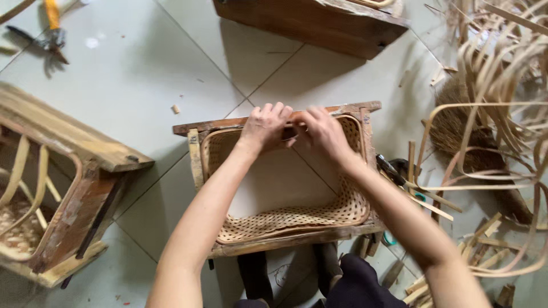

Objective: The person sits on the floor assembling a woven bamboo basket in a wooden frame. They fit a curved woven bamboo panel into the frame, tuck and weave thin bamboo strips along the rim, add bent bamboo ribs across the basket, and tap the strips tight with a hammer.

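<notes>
I count two hands at work, both mine. My left hand (266,126) and right hand (321,132) sit side by side, touching, on the far rim of one woven basket (297,219), fingers curled down over that rim and gripping it. The basket is a bottomless rectangle with rounded corners, made of thin pale strips in a tight open lattice, and it sits inside one rough wooden frame (197,162) of four worn bars, standing on grey floor tiles in front of my knees.

I see two more wooden frames: one at the left (74,171), tipped, with curved pale strips inside it, and one dark one at the top (311,23). One cutter (52,31) with a yellow handle lies at top left. A loose tangle of long bent strips (491,108), too many to count, fills the right side. Short flat offcuts (485,234) lie scattered at lower right.
</notes>
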